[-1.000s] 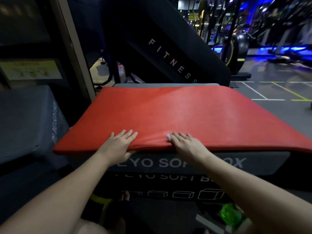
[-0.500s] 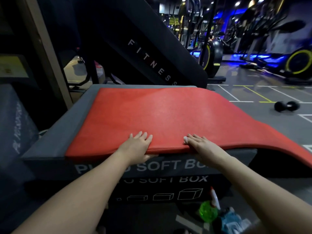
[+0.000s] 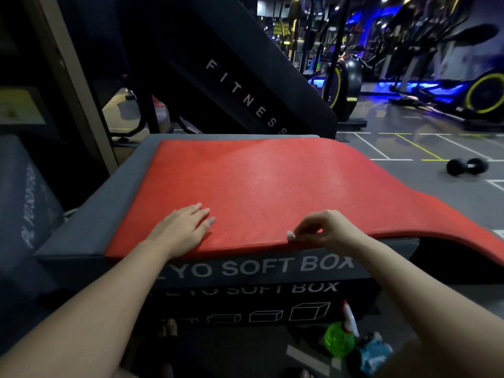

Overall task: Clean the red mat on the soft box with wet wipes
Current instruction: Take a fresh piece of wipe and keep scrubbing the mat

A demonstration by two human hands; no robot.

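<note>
The red mat (image 3: pixel 272 186) lies on the grey soft box (image 3: pixel 114 203) and is shifted right, so its right end droops past the box's side. My left hand (image 3: pixel 182 230) lies flat on the mat near the front edge, fingers straight. My right hand (image 3: pixel 327 227) has its fingers curled and pinches the mat's front edge. A small white bit (image 3: pixel 291 236) shows at its fingertips; I cannot tell whether that is a wipe. A blue pack (image 3: pixel 375 350) lies on the floor at the box's foot.
A green spray bottle (image 3: pixel 339 338) stands on the floor beside the blue pack. A black dumbbell (image 3: pixel 467 166) lies on the floor to the right. A slanted black fitness machine (image 3: pixel 245 99) rises behind the box, and a dark padded block (image 3: pixel 27 203) stands at the left.
The mat has slid right across the box, baring grey surface on the left. My left hand went from gripping the edge to lying flat on top. My right hand's fingers have curled.
</note>
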